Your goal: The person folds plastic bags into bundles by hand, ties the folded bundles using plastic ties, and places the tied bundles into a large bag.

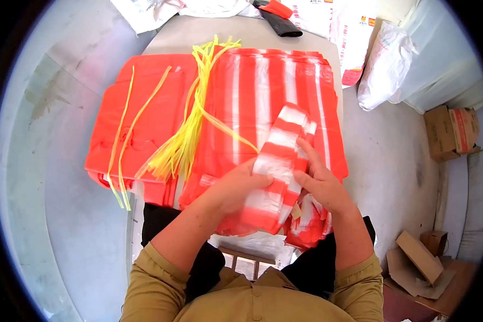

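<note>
A folded bundle of red-and-white striped plastic bags point(276, 155) stands between my hands, tilted over the near part of the stack. My left hand point(237, 185) grips it from the left, thumb lying across its front. From the right, my right hand point(323, 181) holds its edge with thumb and bent fingers. Beneath lies a wide stack of striped plastic bags point(247, 91). A bunch of yellow plastic ties point(190, 126) rests on the stack's left side, one strand reaching toward the folded bundle. Whether that strand touches the bundle is unclear.
Left on the table point(172, 37) is a stack of plain red bags point(104, 118) with two loose yellow ties point(127, 131) on it. White sacks point(386, 67) stand beyond the back right. Cardboard boxes point(445, 131) sit on the floor at right.
</note>
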Motion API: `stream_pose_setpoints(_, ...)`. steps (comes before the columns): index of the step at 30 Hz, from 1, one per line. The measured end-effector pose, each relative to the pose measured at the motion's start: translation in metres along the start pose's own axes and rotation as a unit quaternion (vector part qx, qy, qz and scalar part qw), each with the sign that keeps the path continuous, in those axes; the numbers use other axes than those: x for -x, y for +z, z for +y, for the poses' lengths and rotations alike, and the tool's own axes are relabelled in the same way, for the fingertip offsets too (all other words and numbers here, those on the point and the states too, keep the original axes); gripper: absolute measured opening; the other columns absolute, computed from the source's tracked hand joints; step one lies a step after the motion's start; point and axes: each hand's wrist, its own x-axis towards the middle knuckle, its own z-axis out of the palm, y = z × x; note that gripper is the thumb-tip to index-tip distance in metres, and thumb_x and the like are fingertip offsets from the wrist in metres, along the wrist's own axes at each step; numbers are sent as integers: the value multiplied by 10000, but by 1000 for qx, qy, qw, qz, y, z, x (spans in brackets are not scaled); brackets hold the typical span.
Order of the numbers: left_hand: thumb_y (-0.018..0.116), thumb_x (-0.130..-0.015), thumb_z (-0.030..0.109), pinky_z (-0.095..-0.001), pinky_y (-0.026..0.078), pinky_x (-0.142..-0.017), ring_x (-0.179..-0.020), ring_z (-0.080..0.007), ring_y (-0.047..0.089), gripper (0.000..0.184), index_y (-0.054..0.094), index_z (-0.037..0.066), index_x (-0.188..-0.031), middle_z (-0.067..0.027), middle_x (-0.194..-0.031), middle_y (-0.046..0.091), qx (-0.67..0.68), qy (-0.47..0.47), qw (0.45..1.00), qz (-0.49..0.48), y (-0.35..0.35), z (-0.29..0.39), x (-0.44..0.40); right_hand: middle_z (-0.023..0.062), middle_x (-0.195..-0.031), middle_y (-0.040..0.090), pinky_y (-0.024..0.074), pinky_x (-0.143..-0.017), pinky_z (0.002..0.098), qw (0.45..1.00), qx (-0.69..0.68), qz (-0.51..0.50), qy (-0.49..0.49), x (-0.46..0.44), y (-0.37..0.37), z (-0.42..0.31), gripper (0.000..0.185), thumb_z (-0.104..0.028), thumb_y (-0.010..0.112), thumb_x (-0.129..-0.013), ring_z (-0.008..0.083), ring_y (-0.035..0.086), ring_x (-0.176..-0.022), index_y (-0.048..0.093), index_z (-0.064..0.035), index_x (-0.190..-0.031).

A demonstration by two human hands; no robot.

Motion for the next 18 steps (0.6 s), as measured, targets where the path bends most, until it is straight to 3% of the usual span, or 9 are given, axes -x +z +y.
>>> stream_pose_setpoints(6,642,-929,12,-414,566,-1026,-1206,-237,682,601,465,20,-1504,-142,-1359,659,5,-1,1000,13,-2,2,-1,138,-1463,547,515,-1016,357,993,114,-44,-9,1,-9,10,934,-95,686,-957,203,612,-1216,106,-104,-1689)
stream_pose_setpoints(10,612,-924,1,-409,569,-1020,-1189,-234,689,594,469,20,-1500,-140,-1347,663,15,-5,999,32,-1,6,0,124,-1269,668,549,-875,327,996,-36,-1,79,14,-11,-17,772,-56,673,-943,181,657,-1065,289,-77,-1613)
stream_pose_setpoints(13,599,-931,5,-404,574,-1010,-1177,-230,693,576,474,19,-1493,-139,-1337,667,13,-6,999,51,3,11,2,76,-1070,704,543,-767,297,998,18,47,49,8,-16,2,432,-59,663,-944,139,664,-924,547,-48,-1360)
stream_pose_setpoints(16,600,-931,2,-397,580,-997,-1164,-223,696,562,482,15,-1480,-138,-1325,669,29,0,998,49,0,7,0,154,-1022,709,579,-768,404,956,290,31,18,16,-3,-11,199,-99,672,-901,284,720,-887,632,5,-1065)
stream_pose_setpoints(18,607,-926,-8,-394,583,-990,-1154,-218,697,567,479,14,-1477,-135,-1316,669,28,6,999,47,-2,5,-2,156,-952,688,571,-741,445,893,439,66,-79,14,10,6,143,-92,684,-869,337,709,-869,633,-4,-968)
